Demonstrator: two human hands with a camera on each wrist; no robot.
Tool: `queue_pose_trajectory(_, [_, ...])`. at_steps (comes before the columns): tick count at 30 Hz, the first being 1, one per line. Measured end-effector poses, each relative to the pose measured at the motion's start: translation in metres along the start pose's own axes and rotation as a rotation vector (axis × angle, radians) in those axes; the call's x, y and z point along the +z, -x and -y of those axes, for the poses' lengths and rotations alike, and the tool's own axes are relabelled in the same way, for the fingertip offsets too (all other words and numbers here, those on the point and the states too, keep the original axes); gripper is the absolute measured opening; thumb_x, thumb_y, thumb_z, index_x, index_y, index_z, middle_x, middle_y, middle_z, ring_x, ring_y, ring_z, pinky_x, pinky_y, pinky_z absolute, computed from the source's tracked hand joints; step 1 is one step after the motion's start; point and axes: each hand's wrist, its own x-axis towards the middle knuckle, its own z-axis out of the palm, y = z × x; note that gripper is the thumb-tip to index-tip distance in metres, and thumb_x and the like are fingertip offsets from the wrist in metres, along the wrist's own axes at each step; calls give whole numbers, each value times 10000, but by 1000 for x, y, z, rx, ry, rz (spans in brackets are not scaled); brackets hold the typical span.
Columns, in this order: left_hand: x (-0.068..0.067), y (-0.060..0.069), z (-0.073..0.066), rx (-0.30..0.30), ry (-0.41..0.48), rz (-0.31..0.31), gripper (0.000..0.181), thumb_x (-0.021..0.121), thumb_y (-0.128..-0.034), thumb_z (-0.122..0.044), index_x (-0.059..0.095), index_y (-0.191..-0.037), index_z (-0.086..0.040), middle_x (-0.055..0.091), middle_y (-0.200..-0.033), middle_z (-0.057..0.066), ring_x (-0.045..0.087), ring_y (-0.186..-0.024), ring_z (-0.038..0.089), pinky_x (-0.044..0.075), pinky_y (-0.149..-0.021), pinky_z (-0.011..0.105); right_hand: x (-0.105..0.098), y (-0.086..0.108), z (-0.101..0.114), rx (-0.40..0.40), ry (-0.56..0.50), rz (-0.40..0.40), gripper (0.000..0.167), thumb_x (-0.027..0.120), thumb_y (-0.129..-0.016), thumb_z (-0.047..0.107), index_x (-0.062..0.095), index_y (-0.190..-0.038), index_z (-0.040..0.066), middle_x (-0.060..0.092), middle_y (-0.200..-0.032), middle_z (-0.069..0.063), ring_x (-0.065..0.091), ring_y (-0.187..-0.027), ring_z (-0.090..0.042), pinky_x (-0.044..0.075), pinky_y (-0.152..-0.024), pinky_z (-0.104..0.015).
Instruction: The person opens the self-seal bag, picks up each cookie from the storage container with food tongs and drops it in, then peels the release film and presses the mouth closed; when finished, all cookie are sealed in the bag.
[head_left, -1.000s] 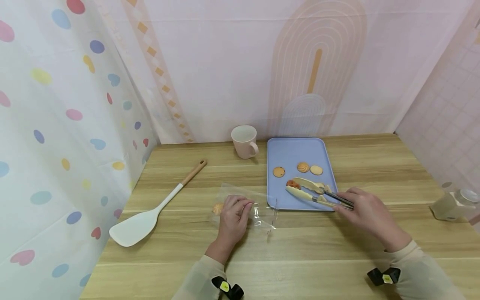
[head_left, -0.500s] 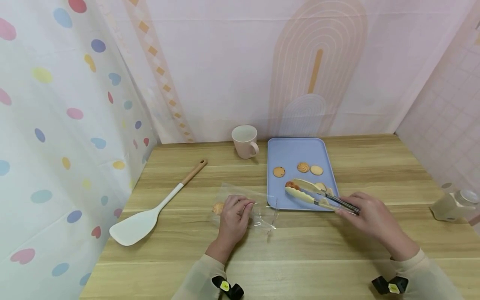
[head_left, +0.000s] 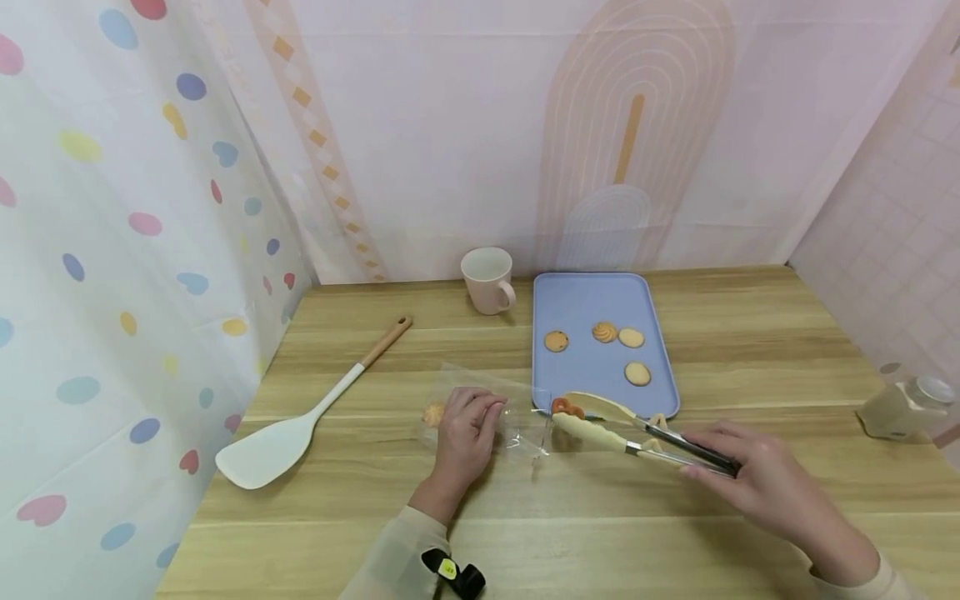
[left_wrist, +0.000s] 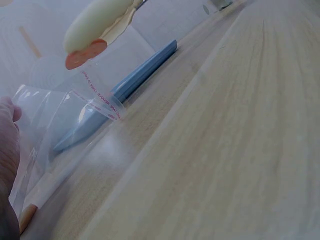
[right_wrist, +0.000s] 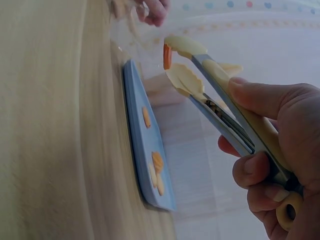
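My left hand (head_left: pixel 465 433) pinches the edge of a clear plastic bag (head_left: pixel 519 432) lying on the table. A pale cookie (head_left: pixel 433 414) shows at the bag's left end. In the left wrist view, the bag's mouth bears red print (left_wrist: pixel 92 85). With my right hand (head_left: pixel 776 487) I grip cream-tipped metal tongs (right_wrist: pixel 247 117). Between the tongs' tips is a reddish-brown pretzel-shaped biscuit (head_left: pixel 566 407), raised close to the bag's open end. Several cookies, among them a round plain one (head_left: pixel 637 373) and a swirled one (head_left: pixel 604 332), lie on the blue tray (head_left: pixel 585 296).
A pink mug (head_left: pixel 489 282) stands at the back, left of the tray. On the left lies a white spatula (head_left: pixel 273 448) with a wooden handle. A glass jar (head_left: pixel 905 408) is at the far right. Patterned cloth (head_left: pixel 420 142) hangs behind the table.
My right hand has drawn toward me and rightward. The tongs and the pretzel-shaped biscuit have moved from over the tray to beside the bag's mouth. My left hand has stayed put.
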Motion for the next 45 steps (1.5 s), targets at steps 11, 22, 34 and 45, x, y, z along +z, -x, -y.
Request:
queue_pose_trajectory(11, [-2, -1, 3, 43, 25, -83, 96, 645, -908, -55, 718, -865, -9, 635, -875, 67, 562, -863, 238, 443, -767, 278, 40, -19, 10, -65, 13, 92, 368, 840, -730, 194, 735, -1075, 122, 655, -960, 77, 518, -696, 6, 425, -601, -129])
queue_pose_trajectory(22, [0, -2, -4, 68, 56, -111, 76, 637, -895, -3, 710, -877, -11, 635, -867, 66, 562, -847, 244, 447, -753, 308, 90, -50, 17, -33, -19, 189, 365, 758, -835, 317, 714, -1123, 98, 647, -973, 52, 556, -729, -28, 485, -621, -210])
queue_pose_trajectory(34, [0, -4, -8, 87, 45, -99, 81, 632, -898, -32, 708, -869, -30, 638, -877, 58, 564, -863, 240, 447, -788, 309, 119, -67, 30, -41, 4, 130, 372, 774, -819, 320, 720, -1121, 109, 662, -967, 49, 607, -800, -50, 529, -683, -267])
queue_pose_trajectory(45, [0, -3, -9, 99, 31, -88, 80, 633, -901, -45, 706, -871, -32, 649, -875, 55, 573, -852, 229, 453, -786, 293, 129, -76, 34, 25, -10, 185, 390, 766, -825, 332, 714, -1133, 98, 652, -962, 40, 613, -812, -73, 529, -696, -276])
